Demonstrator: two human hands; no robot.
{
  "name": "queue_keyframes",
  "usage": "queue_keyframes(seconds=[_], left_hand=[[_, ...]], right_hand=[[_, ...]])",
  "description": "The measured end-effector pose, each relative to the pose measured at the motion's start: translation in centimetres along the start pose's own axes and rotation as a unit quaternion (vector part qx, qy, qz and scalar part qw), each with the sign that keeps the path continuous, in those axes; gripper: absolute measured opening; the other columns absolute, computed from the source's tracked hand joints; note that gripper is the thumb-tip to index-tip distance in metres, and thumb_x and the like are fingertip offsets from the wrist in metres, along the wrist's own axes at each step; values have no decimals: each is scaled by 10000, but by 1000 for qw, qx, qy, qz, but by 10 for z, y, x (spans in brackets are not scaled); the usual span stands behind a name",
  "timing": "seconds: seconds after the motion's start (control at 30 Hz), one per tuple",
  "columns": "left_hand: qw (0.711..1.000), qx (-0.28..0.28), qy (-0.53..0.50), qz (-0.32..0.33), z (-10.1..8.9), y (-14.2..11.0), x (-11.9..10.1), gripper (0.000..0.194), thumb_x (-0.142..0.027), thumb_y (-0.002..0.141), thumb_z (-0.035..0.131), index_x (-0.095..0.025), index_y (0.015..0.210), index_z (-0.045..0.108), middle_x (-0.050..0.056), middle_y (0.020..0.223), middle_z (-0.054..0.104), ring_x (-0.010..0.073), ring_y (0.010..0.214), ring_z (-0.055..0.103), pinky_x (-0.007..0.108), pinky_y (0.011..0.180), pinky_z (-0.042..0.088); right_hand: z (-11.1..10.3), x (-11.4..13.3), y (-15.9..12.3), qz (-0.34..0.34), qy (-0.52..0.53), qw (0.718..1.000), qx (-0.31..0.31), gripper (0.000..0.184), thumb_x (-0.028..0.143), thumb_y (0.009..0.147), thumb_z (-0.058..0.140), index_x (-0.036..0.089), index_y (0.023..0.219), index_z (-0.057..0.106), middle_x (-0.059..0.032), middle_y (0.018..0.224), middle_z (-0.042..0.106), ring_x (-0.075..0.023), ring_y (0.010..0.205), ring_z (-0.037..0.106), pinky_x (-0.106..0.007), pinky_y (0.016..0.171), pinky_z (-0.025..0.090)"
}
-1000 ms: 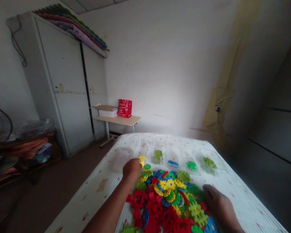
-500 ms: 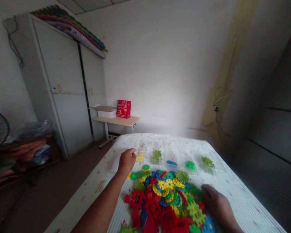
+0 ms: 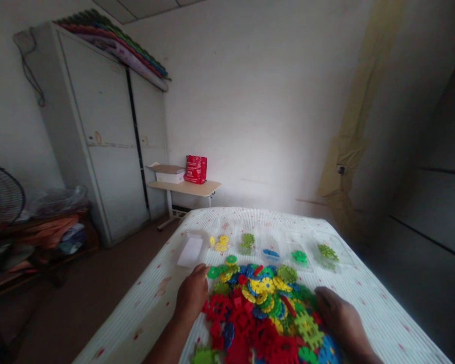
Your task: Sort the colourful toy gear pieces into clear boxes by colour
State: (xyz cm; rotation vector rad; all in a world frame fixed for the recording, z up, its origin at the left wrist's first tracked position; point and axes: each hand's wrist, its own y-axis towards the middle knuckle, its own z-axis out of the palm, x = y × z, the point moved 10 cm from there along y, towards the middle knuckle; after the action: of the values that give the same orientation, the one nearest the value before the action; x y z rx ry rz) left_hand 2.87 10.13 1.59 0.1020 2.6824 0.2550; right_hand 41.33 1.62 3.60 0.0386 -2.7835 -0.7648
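A heap of plastic building pieces (image 3: 250, 323) in red, yellow, green and blue lies on the cloth-covered table. At its upper left edge is my left hand (image 3: 192, 293), its fingers curled together beside a green notched disc (image 3: 213, 273); whatever they pinch is hidden. My right hand (image 3: 339, 313) rests against the heap's right side, its fingertips dark and hidden. Yellow notched discs (image 3: 221, 246) lie in a clear tray beyond the heap. Beside it, other clear trays hold light green pieces (image 3: 247, 240), blue discs (image 3: 271, 253), green discs (image 3: 299, 258) and more light green pieces (image 3: 327, 252).
A clear tray with a white bottom (image 3: 190, 251) stands at the row's left end. Past the table are a small desk (image 3: 189, 188) with a red bag (image 3: 196, 169) and a box (image 3: 170, 174), a cabinet (image 3: 109, 151), and a fan (image 3: 2, 194) at far left.
My left hand has moved from the yellow-disc tray back toward me, to the heap's left edge. More yellow discs now show in that tray. My right hand stays in place.
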Motion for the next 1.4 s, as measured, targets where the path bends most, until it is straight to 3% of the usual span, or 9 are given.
queue_keyframes(seconds=[0.2, 0.43, 0.57, 0.73, 0.87, 1.07, 1.23, 1.4], left_hand=[[1000, 22, 3, 5, 10, 1, 3, 422, -13, 812, 387, -174, 1145, 590, 54, 1256, 574, 107, 1152, 513, 215, 1012, 317], [1000, 11, -5, 12, 5, -3, -1, 408, -23, 821, 375, -187, 1120, 597, 48, 1239, 583, 114, 1123, 531, 224, 994, 334], [1000, -14, 14, -10, -5, -5, 2, 396, -45, 802, 426, -235, 1109, 588, 28, 1270, 526, 120, 1057, 558, 208, 905, 390], [996, -65, 52, -31, -21, -6, 11, 290, -118, 809, 457, -253, 1022, 600, 11, 1150, 527, 106, 925, 575, 192, 772, 419], [989, -90, 88, -72, -31, -7, 23, 323, -151, 779, 502, -253, 1078, 570, 29, 1181, 488, 134, 972, 545, 215, 719, 424], [981, -116, 135, -74, -41, -8, 24, 280, -207, 767, 531, -252, 1030, 617, 42, 1159, 513, 182, 1036, 488, 265, 813, 401], [972, -143, 168, -77, -44, -10, 25, 326, -271, 749, 562, -277, 1071, 615, 62, 1308, 441, 250, 1192, 363, 381, 903, 343], [972, -156, 165, -66, -44, -6, 27, 303, -205, 786, 523, -252, 1066, 626, 68, 1325, 437, 227, 1197, 364, 342, 907, 353]], right_hand=[[-1, -1, 1, -3, 13, 1000, -8, 334, 372, 828, 354, 231, 827, 656, -37, 765, 733, -177, 614, 683, -226, 575, 522], [4, -3, -1, 7, -3, 1000, 12, 345, 382, 841, 343, 227, 861, 651, -37, 787, 733, -179, 642, 687, -229, 600, 525], [3, -3, 0, 9, -3, 1000, 7, 347, 382, 836, 340, 238, 835, 656, -31, 757, 734, -177, 606, 683, -228, 580, 522], [2, -3, 1, 8, 1, 1000, 6, 347, 388, 829, 347, 237, 835, 660, -32, 778, 736, -174, 615, 686, -219, 571, 521], [2, -1, 1, 2, 1, 1000, 7, 362, 389, 834, 339, 223, 847, 661, -44, 795, 735, -177, 630, 688, -223, 588, 522], [1, 0, 0, 6, -3, 1000, 0, 352, 393, 829, 347, 235, 822, 661, -36, 729, 732, -183, 586, 680, -231, 549, 514], [2, -1, 0, 9, -4, 1000, 7, 362, 395, 831, 336, 228, 837, 657, -42, 776, 735, -185, 622, 685, -235, 573, 517], [5, -4, 0, 8, -7, 1000, 16, 376, 396, 842, 325, 215, 859, 654, -50, 798, 734, -186, 658, 689, -234, 601, 516]])
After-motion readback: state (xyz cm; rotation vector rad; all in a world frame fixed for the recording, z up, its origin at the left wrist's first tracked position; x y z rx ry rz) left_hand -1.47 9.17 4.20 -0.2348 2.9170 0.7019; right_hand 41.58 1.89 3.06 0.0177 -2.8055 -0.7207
